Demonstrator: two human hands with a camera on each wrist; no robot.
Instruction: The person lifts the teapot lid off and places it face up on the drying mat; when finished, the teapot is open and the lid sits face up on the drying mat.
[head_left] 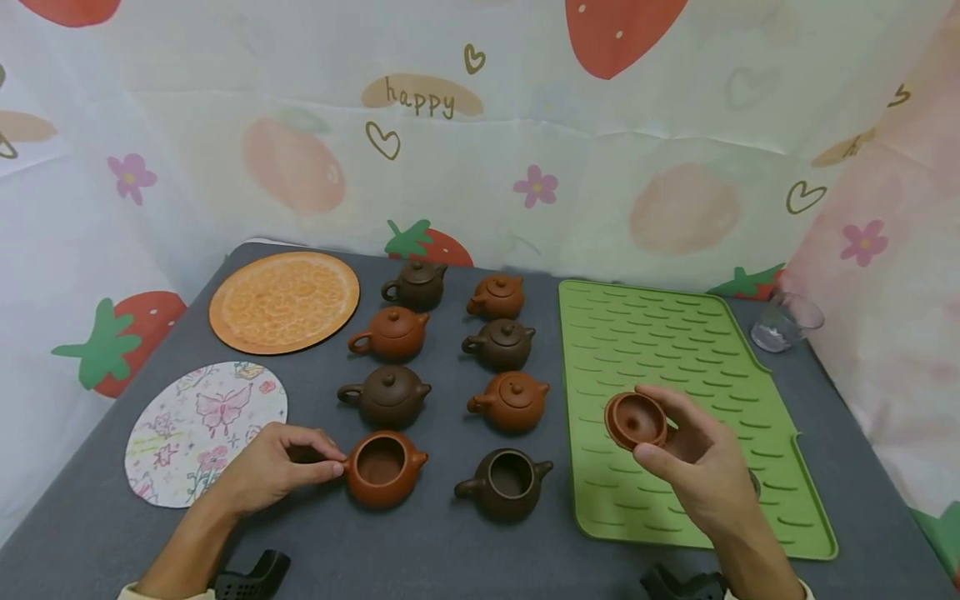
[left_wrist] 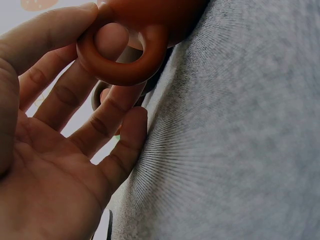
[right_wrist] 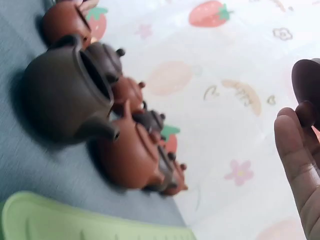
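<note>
Two lidless clay teapots in near row: reddish teapot (head_left: 384, 493) and dark teapot (head_left: 508, 505), upright on grey tablecloth (head_left: 375, 571). Left hand (head_left: 272, 463) pinches the reddish one's handle (left_wrist: 117, 75) between thumb and forefinger, other fingers loosely extended; spout points away from hand. Right hand (head_left: 705, 467) holds a reddish teapot lid (head_left: 637, 419), hollow underside showing, between thumb and fingers, above green ridged mat (head_left: 660, 342).

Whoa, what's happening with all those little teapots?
A person's left hand pinches the handle of an open reddish-brown teapot. Their right hand holds up a reddish-brown lid over the green mat. The dark teapot beside the open one has no lid on either. The six teapots behind them have theirs on.
</note>
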